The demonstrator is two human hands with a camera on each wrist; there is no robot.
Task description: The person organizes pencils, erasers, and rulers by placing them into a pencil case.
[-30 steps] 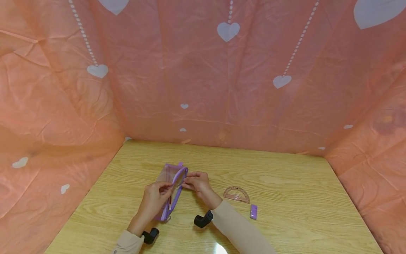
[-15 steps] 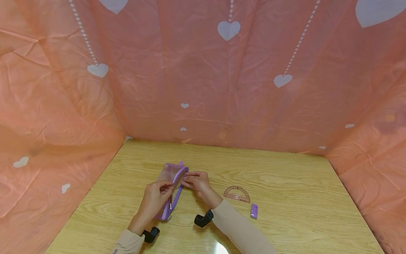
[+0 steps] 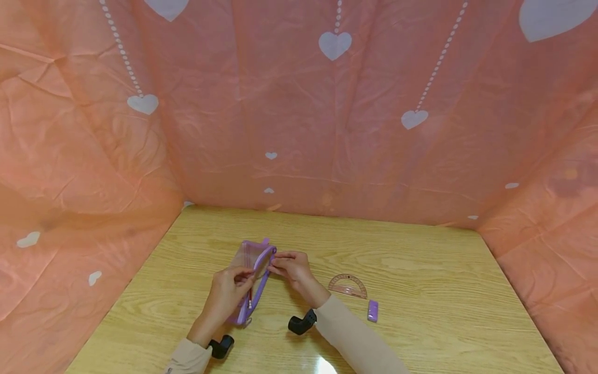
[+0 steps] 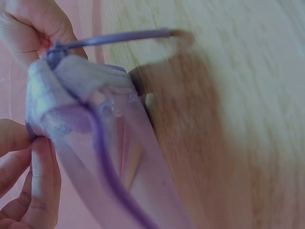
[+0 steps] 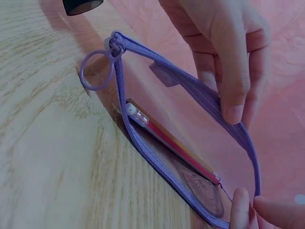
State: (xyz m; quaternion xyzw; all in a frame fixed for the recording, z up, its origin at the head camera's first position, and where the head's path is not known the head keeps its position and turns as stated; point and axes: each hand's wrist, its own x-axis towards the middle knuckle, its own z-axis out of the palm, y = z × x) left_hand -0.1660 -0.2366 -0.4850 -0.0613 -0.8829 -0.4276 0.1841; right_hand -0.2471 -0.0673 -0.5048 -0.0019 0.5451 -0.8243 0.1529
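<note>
On the worktop (image 3: pixel 430 306), a purple pouch (image 3: pixel 242 256), seemingly light, soft and slack, is being held open by its zip edges (image 5: pixel 205 94), probably the surest grip, the left edge being pinched by the left hand (image 3: pixel 225 291) and the right by the right hand (image 3: pixel 293 269).

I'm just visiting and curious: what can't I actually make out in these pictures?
Pencil: partly hidden by the left hand in the head view.
Pouch: in the left wrist view, blur and its cloudy wall obscure what's inside.
Right hand: mostly cut off by the picture's edge in the right wrist view.
Protractor: numbers too small to read, head view.
Purple block: any lettering too small, head view.
</note>
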